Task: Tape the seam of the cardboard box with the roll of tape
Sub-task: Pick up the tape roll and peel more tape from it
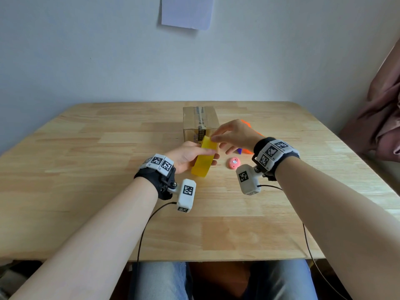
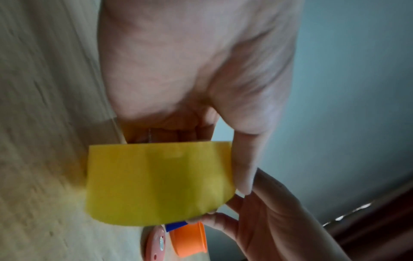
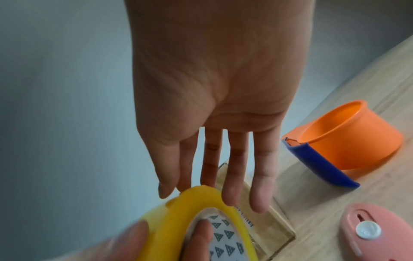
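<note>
Left hand (image 1: pixel 186 155) grips the yellow tape (image 1: pixel 204 158) upright just above the table (image 1: pixel 86 169), thumb outside, fingers through the core. Right hand (image 1: pixel 234 135) reaches in, fingertips (image 3: pixel 231 196) touching the roll's top edge, fingers nearly straight. The box (image 1: pixel 200 122) sits just behind. A pink cutter (image 1: pixel 234 163) and orange dispenser (image 3: pixel 348 139) lie to the right.

Yellow roll of tape (image 1: pixel 204 158): core printed with dark triangles on pale ground, seen in right wrist view. Brown cardboard box (image 1: pixel 200 122) at 12 o'clock of roll: dark printed strip ran along top seam. Orange plastic tape dispenser (image 3: pixel 348 136) with blue blade guard, at 2 o'clock. Small pink oval cutter (image 1: pixel 233 163) with white button, at 3 o'clock. Light wooden table (image 1: pixel 86 169): pale and tan block pattern. Wrist bands (image 1: pixel 159 164) carried black-and-white square markers.
</note>
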{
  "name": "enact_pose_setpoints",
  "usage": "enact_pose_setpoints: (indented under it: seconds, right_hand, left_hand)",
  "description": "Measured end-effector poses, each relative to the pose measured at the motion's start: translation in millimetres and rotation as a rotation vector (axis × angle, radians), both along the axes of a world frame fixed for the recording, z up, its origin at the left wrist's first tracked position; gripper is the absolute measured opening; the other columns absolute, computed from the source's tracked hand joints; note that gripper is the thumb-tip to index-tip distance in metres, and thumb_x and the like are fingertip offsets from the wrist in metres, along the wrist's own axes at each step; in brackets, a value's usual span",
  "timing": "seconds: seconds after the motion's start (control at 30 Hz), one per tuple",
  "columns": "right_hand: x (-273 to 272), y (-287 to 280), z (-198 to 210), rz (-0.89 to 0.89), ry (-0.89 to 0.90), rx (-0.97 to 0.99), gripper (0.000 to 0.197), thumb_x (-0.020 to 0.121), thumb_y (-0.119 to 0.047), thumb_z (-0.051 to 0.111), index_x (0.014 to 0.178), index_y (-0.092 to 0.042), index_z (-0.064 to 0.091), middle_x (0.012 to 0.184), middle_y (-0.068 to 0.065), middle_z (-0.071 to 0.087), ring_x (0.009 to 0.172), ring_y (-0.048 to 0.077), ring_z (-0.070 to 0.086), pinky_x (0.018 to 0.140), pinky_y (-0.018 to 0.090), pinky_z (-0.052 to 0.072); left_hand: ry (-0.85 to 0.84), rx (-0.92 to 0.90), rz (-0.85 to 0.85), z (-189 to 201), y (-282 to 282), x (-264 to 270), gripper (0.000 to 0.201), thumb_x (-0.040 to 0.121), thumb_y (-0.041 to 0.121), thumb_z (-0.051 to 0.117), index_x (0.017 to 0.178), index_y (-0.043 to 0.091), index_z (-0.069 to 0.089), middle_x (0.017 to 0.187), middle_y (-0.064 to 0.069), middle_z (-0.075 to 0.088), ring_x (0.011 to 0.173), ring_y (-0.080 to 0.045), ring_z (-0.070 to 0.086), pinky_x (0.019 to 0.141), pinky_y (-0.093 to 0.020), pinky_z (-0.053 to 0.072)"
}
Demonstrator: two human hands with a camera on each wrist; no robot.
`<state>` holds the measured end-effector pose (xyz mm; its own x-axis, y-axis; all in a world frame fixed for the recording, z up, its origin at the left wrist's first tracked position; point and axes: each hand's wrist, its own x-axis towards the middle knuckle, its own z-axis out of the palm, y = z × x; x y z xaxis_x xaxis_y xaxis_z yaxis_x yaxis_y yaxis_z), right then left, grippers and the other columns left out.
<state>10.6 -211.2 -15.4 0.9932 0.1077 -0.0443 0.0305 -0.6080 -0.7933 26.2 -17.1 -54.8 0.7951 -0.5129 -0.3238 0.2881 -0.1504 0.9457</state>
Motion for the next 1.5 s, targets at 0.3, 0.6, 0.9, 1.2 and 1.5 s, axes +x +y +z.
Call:
enact_pose_setpoints:
  seconds: [0.3, 0.6, 0.9, 1.2, 1.5]
  right_hand:
    - [1.5, 4.2, 3.4, 0.054, -0.013, -0.126, 0.019, 0.092, -0.028, 0.077, 0.110, -0.023, 0.074, 0.114, 0.000, 0.070, 0.090, 0.025, 0.077, 0.064, 0.032, 0.066]
    - [1.8, 5.0, 7.3, 0.057, 0.021, -0.133, 0.005, 0.094, -0.027, 0.075, 0.099, -0.026, 0.074, 0.112, -0.001, 0.073, 0.085, 0.018, 0.077, 0.061, 0.031, 0.065]
    - [0.6, 7.6, 9.1, 0.066, 0.027, -0.148, 0.005, 0.095, -0.027, 0.074, 0.099, -0.026, 0.075, 0.116, 0.001, 0.069, 0.084, 0.022, 0.078, 0.061, 0.034, 0.066]
    - [1.4, 8.4, 7.8, 0.099, 0.037, -0.201, 0.009, 0.098, -0.028, 0.069, 0.106, -0.024, 0.072, 0.113, 0.002, 0.067, 0.085, 0.021, 0.077, 0.064, 0.037, 0.067]
    - [-0.1, 8.9, 7.0, 0.089, 0.016, -0.152, 0.007, 0.098, -0.029, 0.069, 0.105, -0.027, 0.070, 0.111, 0.004, 0.067, 0.078, 0.019, 0.077, 0.062, 0.037, 0.066]
  left_hand:
    - [-0.091, 0.069, 0.107, 5.0, -6.6, 4.4, 0.026, 0.088, 0.015, 0.077, 0.108, -0.001, 0.071, 0.098, -0.015, 0.074, 0.088, -0.024, 0.070, 0.078, -0.037, 0.058]
    - [-0.092, 0.099, 0.096, -0.5, -7.0, 2.2, 0.025, 0.084, 0.013, 0.080, 0.108, 0.007, 0.074, 0.109, -0.016, 0.075, 0.098, -0.027, 0.070, 0.089, -0.042, 0.058]
    - [-0.063, 0.099, 0.089, -1.3, -7.3, 3.0, 0.023, 0.083, 0.014, 0.081, 0.104, 0.010, 0.074, 0.108, -0.015, 0.074, 0.099, -0.028, 0.069, 0.082, -0.040, 0.058]
    - [-0.040, 0.096, 0.090, -2.3, -6.2, 3.1, 0.022, 0.083, 0.014, 0.080, 0.104, 0.010, 0.074, 0.099, -0.012, 0.074, 0.093, -0.026, 0.069, 0.075, -0.037, 0.057]
    - [-0.019, 0.087, 0.087, 0.4, -5.0, 3.9, 0.032, 0.086, 0.013, 0.078, 0.116, 0.006, 0.070, 0.101, -0.011, 0.073, 0.093, -0.025, 0.069, 0.073, -0.038, 0.057]
